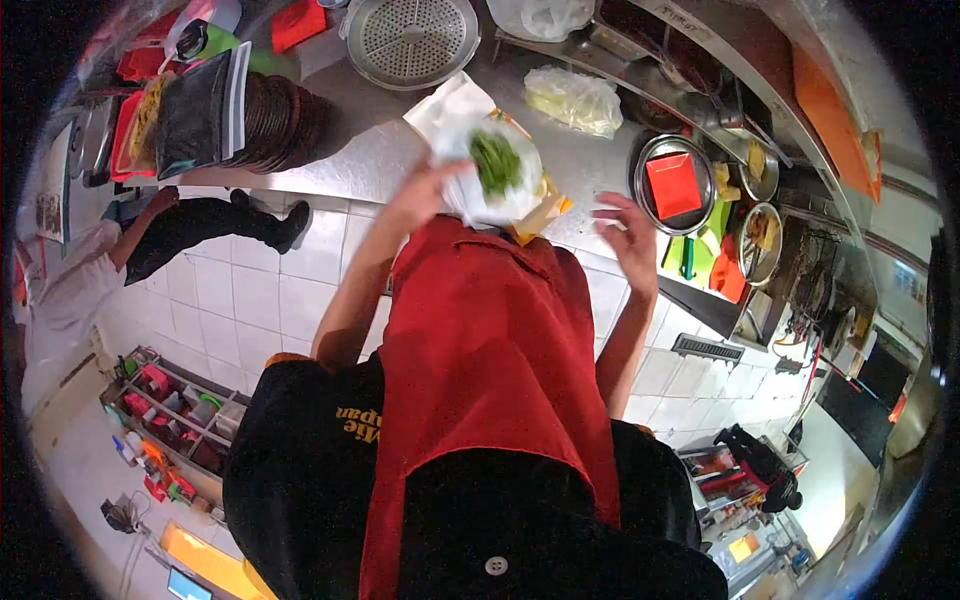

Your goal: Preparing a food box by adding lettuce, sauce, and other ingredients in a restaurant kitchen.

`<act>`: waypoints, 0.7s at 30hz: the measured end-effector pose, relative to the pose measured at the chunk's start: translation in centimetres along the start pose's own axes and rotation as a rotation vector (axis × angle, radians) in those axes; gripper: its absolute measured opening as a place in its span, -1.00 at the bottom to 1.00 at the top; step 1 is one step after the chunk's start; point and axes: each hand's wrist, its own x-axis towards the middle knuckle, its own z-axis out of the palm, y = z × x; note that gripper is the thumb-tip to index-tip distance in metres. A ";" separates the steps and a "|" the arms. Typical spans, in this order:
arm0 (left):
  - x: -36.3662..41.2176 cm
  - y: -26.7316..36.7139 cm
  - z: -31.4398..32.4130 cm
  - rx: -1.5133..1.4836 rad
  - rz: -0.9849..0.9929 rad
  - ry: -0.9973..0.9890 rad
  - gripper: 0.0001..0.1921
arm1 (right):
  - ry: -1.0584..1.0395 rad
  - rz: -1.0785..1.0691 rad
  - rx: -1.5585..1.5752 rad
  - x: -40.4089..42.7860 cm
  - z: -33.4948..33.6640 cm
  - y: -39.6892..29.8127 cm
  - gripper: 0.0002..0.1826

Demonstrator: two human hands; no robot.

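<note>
Blurred by motion, my left hand grips the edge of a thin, translucent plastic bag. Green leafy vegetables show on or inside the plastic; I cannot tell which. Partly hidden under it, a sheet of white wrapping paper with orange-yellow printed parts lies by the front edge of the steel counter. My right hand is held apart from the bag, to its right. Its fingers are spread and hold nothing. Nearest to that hand is a round metal pan with a red flat item in it.
A perforated round steamer tray and a knotted plastic bag stand behind. Dark round plates are stacked at left. A green-handled knife lies on a green cutting board. A person is at left, another far right.
</note>
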 end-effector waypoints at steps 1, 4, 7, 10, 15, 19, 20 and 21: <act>-0.5 4.2 3.1 -0.417 -0.338 0.009 -0.46 | -0.226 0.044 0.126 -0.6 0.4 0.0 -0.25; -2.0 4.2 6.8 -0.519 -0.344 -0.092 -0.37 | -0.425 0.093 0.170 -1.9 5.0 -1.1 0.31; -2.2 3.9 7.3 -0.497 -0.317 -0.080 -0.37 | -0.379 0.088 0.182 -2.1 7.1 -1.5 0.33; -2.0 3.8 5.5 -0.604 -0.330 -0.077 -0.33 | -0.361 0.011 -0.015 -0.7 6.5 -1.5 0.06; -2.3 4.5 4.5 -0.735 -0.219 0.021 -0.34 | -0.084 -0.323 -0.284 2.2 4.6 -3.7 -0.65; -2.5 6.2 4.7 -0.812 -0.206 0.096 -0.34 | -0.168 -0.446 -0.386 3.3 6.7 -8.7 -0.74; -2.6 7.1 5.0 -0.841 -0.244 0.125 -0.34 | -0.191 -0.437 -0.434 3.4 7.3 -9.2 -0.76; -2.5 6.9 5.1 -0.842 -0.240 0.133 -0.34 | -0.198 -0.442 -0.433 3.5 7.8 -9.2 -0.76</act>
